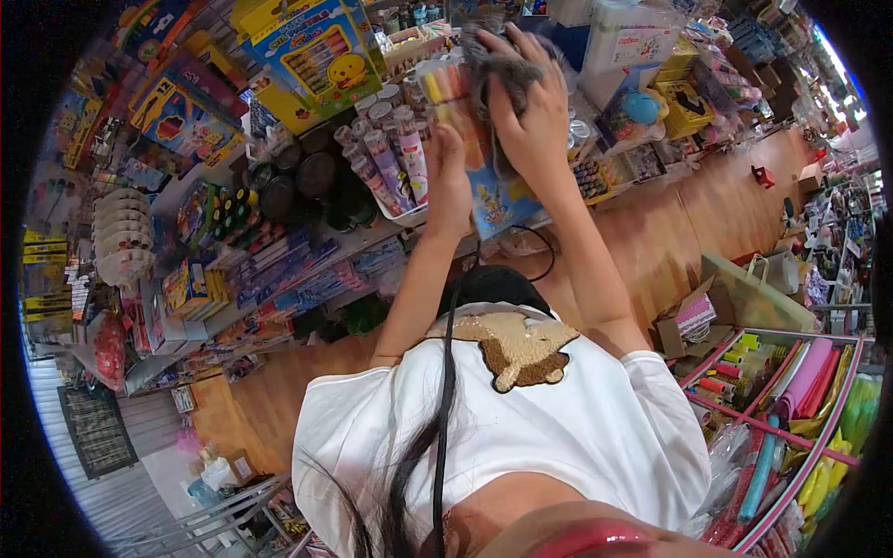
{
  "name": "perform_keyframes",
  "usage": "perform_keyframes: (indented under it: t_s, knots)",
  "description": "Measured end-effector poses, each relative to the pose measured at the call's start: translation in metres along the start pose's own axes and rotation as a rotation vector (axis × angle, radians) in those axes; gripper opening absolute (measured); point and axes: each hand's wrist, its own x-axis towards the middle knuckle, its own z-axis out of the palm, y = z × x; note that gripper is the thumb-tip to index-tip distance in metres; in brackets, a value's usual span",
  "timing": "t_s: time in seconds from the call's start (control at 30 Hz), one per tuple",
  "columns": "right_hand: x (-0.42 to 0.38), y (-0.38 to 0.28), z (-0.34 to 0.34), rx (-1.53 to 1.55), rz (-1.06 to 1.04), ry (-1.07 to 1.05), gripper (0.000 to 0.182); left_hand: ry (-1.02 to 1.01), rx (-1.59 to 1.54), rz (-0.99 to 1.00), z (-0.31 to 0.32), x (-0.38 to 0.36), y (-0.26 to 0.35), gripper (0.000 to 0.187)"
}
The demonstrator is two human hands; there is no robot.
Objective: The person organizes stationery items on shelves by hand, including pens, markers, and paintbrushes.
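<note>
My left hand [449, 181] grips the left edge of a flat pack of coloured pens or crayons [472, 135], its thumb on the front. The pack is held tilted, with a blue and yellow lower part. A dark grey cloth [502, 70] is bunched under my right hand [535, 107], whose fingers press it against the pack's upper right side. Motion blurs the cloth's edges. Just left of the pack stands a white tray [406, 219] of slim printed tubes [383, 153].
A yellow and blue crayon box [312, 60] stands at the upper left, above dark round jars [316, 175]. A blue round item [640, 106] sits on the shelf to the right. A black cable [450, 335] hangs down my front. At the lower right is a divided bin [744, 423] of coloured rolls.
</note>
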Motion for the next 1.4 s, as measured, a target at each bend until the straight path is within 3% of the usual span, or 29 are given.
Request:
perform_keyframes:
  t_s: [0.07, 0.17, 0.2, 0.3, 0.4, 0.5, 0.57, 0.6, 0.7, 0.87, 0.93, 1.03, 1.13, 1.27, 1.33, 1.4]
  knots:
    - [-0.021, -0.007, 0.000, 0.136, 0.107, 0.020, 0.045, 0.052, 0.072, 0.074, -0.014, 0.005, 0.000, 0.051]
    - [-0.069, -0.043, -0.001, 0.142, 0.073, -0.183, 0.051, 0.203, 0.082, -0.049, 0.001, -0.005, 0.032, 0.055]
    - [-0.069, -0.044, 0.002, 0.157, 0.034, -0.188, 0.052, 0.047, -0.018, 0.070, -0.008, -0.002, 0.022, 0.060]
    - [-0.048, -0.043, 0.004, 0.179, -0.108, -0.214, 0.051, 0.113, -0.067, -0.006, 0.005, -0.019, 0.033, 0.065]
    - [-0.015, -0.040, -0.001, 0.088, -0.159, -0.169, 0.049, 0.082, 0.274, -0.041, -0.005, -0.024, 0.031, 0.074]
    - [-0.007, -0.034, 0.001, 0.180, 0.022, -0.066, 0.049, 0.107, 0.460, -0.011, -0.010, -0.024, 0.033, 0.064]
    - [-0.035, -0.024, 0.017, 0.375, 0.228, 0.062, 0.050, 0.141, 0.456, 0.222, -0.009, -0.022, 0.040, 0.058]
    - [-0.058, -0.026, 0.025, 0.393, 0.223, 0.039, 0.049, 0.153, 0.366, 0.252, -0.021, -0.019, 0.037, 0.044]
    - [-0.102, -0.062, 0.023, 0.330, 0.084, -0.136, 0.045, 0.228, 0.223, 0.272, -0.025, -0.013, 0.044, 0.045]
    - [-0.026, -0.052, 0.011, 0.242, -0.007, -0.146, 0.046, 0.218, 0.302, -0.054, -0.009, -0.037, 0.041, 0.045]
    - [-0.006, -0.039, 0.012, 0.330, 0.100, -0.157, 0.047, 0.225, 0.413, -0.126, 0.007, -0.041, 0.045, 0.046]
    - [-0.024, -0.036, 0.024, 0.375, 0.189, -0.041, 0.050, 0.205, 0.351, 0.048, -0.014, -0.030, 0.038, 0.046]
    - [-0.073, -0.068, 0.017, 0.312, 0.139, -0.294, 0.055, 0.361, 0.284, 0.281, -0.026, -0.013, 0.048, 0.046]
    - [-0.074, -0.069, 0.017, 0.376, 0.039, -0.337, 0.048, 0.323, 0.297, 0.219, -0.030, -0.023, 0.042, 0.054]
    - [-0.046, -0.062, 0.016, 0.309, -0.052, -0.292, 0.046, 0.414, 0.277, 0.129, -0.021, -0.031, 0.032, 0.051]
    - [-0.019, -0.054, 0.013, 0.286, -0.018, -0.230, 0.047, 0.397, 0.478, -0.048, -0.004, -0.044, 0.046, 0.049]
